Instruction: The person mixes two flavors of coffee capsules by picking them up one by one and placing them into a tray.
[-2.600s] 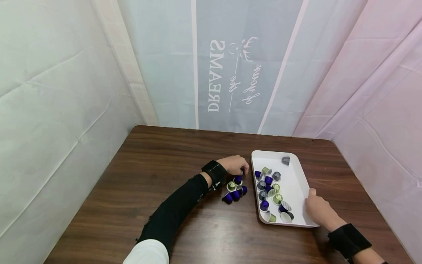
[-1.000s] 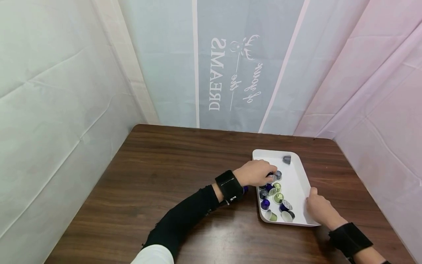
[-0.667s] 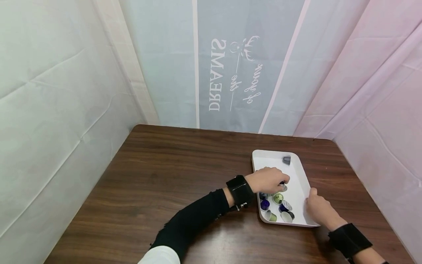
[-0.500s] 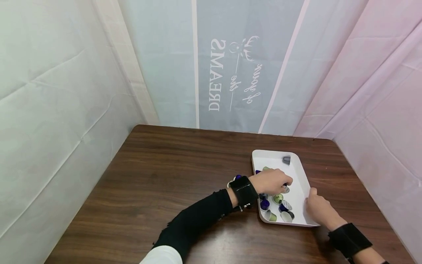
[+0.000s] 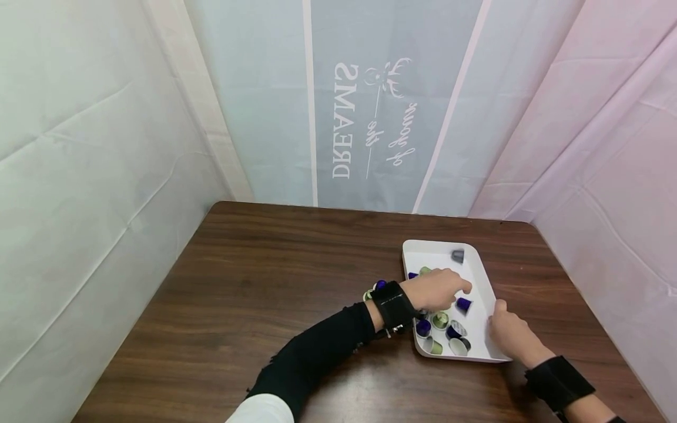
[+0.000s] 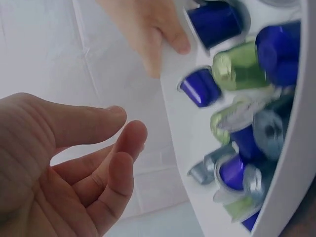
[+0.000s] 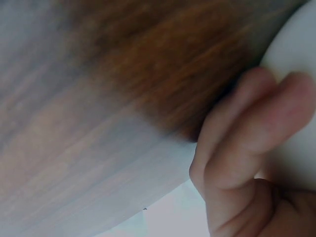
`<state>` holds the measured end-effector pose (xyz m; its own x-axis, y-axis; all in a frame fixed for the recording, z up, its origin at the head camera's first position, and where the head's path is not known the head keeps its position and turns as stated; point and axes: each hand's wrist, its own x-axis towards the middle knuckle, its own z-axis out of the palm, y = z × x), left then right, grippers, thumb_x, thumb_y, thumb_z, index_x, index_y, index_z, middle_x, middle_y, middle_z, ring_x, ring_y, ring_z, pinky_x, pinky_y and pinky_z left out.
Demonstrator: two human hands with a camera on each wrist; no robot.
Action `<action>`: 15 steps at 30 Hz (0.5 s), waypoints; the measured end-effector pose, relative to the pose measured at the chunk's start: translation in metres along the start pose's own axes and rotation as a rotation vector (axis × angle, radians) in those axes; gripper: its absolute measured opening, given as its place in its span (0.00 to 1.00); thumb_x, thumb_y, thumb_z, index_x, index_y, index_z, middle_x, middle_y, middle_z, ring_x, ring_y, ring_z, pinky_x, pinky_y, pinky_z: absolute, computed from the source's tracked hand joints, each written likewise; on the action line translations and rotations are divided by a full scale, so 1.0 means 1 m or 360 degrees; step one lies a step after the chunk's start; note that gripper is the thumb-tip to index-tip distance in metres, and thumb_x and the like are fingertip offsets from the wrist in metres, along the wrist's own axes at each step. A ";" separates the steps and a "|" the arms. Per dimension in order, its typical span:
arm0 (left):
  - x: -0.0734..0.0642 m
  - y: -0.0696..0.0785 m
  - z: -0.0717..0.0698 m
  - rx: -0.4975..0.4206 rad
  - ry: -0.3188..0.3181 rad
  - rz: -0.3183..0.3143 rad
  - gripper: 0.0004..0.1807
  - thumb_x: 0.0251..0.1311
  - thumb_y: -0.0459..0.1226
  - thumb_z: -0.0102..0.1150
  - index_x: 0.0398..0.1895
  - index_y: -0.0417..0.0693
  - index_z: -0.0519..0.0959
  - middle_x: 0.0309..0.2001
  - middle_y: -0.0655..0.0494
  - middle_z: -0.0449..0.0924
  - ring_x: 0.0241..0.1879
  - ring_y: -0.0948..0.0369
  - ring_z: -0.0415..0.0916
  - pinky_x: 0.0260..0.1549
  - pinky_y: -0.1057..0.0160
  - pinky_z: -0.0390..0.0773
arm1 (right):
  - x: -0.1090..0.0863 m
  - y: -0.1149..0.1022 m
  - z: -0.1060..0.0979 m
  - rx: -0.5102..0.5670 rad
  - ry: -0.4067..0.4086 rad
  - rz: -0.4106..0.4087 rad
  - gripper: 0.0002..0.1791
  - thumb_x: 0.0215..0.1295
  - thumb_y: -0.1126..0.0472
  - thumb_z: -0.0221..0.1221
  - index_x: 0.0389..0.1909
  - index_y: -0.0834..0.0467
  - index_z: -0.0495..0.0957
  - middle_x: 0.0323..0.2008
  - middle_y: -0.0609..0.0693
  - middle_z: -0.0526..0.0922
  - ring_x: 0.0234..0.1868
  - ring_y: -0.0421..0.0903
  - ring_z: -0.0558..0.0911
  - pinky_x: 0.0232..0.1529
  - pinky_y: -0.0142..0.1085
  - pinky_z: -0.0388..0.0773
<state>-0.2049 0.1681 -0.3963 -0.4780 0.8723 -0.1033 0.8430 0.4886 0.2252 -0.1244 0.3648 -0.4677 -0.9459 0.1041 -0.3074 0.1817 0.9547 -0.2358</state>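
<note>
My left hand hovers over the white tray with nothing in it. In the left wrist view its thumb and fingers curve loosely, the tips close together. Just beyond its fingertips a purple coffee capsule lies on its side on the tray floor. Several blue, green and grey capsules lie mostly along the tray's left side, such as a green capsule; the left hand hides some in the head view. My right hand grips the tray's right rim, thumb inside and curled fingers against the outer wall.
Left of the tray, a blue capsule and a green capsule show on the wooden table, partly behind the left wrist strap. One grey capsule lies apart near the tray's far end. Pale curtains hang around the table.
The left hand took a capsule from the pile on the table, carried it right over the tray and let go of it there. The right hand stays on the rim.
</note>
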 end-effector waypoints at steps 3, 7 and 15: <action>-0.006 -0.012 -0.006 0.0029 0.0056 0.0033 0.17 0.65 0.36 0.54 0.56 0.56 0.77 0.50 0.63 0.77 0.43 0.71 0.72 0.39 0.74 0.70 | -0.001 -0.001 0.000 -0.0013 0.0025 -0.0008 0.15 0.71 0.67 0.40 0.44 0.78 0.50 0.21 0.63 0.72 0.23 0.53 0.75 0.23 0.42 0.71; -0.021 -0.034 -0.016 0.0018 0.0123 0.0034 0.13 0.66 0.38 0.53 0.52 0.54 0.79 0.46 0.63 0.78 0.40 0.70 0.73 0.37 0.74 0.71 | -0.001 -0.003 0.001 -0.0002 0.0032 -0.0002 0.15 0.71 0.67 0.40 0.44 0.78 0.50 0.22 0.64 0.73 0.23 0.53 0.75 0.23 0.43 0.71; -0.047 -0.084 -0.017 -0.0049 0.0115 -0.0027 0.08 0.65 0.39 0.55 0.43 0.51 0.81 0.41 0.62 0.79 0.37 0.67 0.74 0.35 0.70 0.71 | 0.000 -0.001 0.001 0.0027 -0.0025 0.0037 0.18 0.72 0.66 0.40 0.47 0.79 0.48 0.23 0.64 0.73 0.24 0.53 0.75 0.25 0.43 0.72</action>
<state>-0.2575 0.0859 -0.3937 -0.5098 0.8595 -0.0373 0.8270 0.5016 0.2538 -0.1246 0.3634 -0.4681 -0.9370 0.1217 -0.3274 0.2083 0.9471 -0.2441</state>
